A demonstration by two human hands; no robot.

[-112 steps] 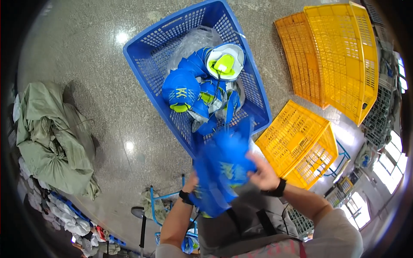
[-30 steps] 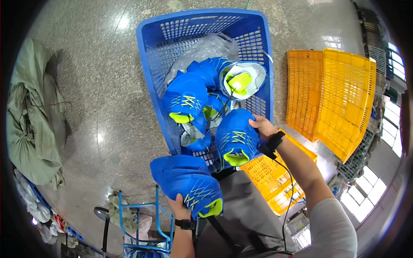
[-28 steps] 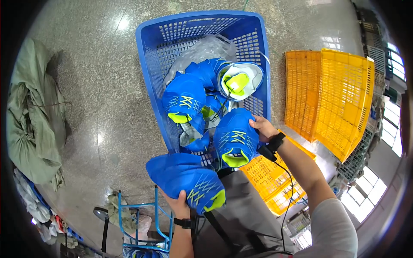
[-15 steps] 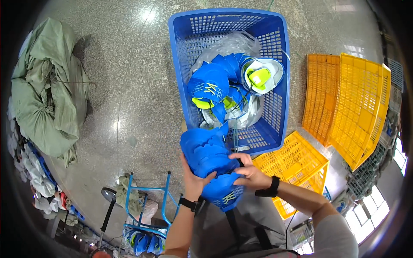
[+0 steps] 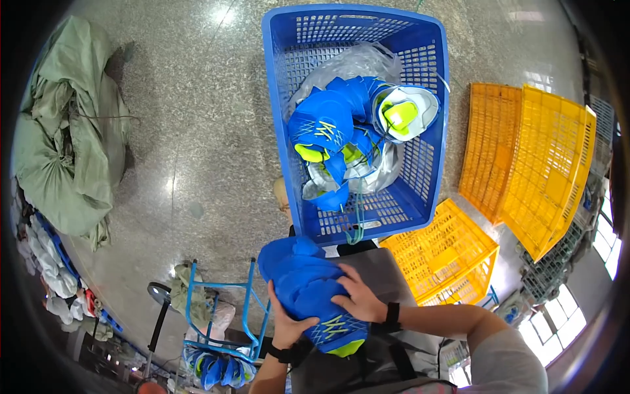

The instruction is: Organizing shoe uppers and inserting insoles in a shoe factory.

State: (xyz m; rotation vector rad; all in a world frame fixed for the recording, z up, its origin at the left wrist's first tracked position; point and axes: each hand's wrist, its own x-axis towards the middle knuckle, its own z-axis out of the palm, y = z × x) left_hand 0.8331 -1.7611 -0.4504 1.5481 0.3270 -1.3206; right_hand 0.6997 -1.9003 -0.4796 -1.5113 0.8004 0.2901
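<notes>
A nested stack of blue shoe uppers [image 5: 298, 272] with yellow-green lacing and lining lies over my lap. My left hand [image 5: 289, 323] grips its left side, thumb across the front upper. From the right, my right hand [image 5: 359, 297] is closed on the stack, its fingers over the blue top. Ahead stands a blue plastic basket [image 5: 289, 210] with slotted walls. More blue shoe uppers [image 5: 321, 121] lie in it on clear plastic wrapping [image 5: 354, 65]; one of them shows a white inside with a bright yellow-green tongue [image 5: 400, 115].
Yellow crates [image 5: 551, 164] stand at the right, and another yellow crate [image 5: 440, 253] sits beside the basket's near right corner. A large green sack [image 5: 72, 138] lies at the far left. A blue metal frame [image 5: 223, 285] stands left of me, with several shoe uppers [image 5: 220, 369] below it.
Both hands have drawn the stack of uppers toward me, away from the basket. One blue upper now lies apart at the basket's near end. The view has shifted slightly.
</notes>
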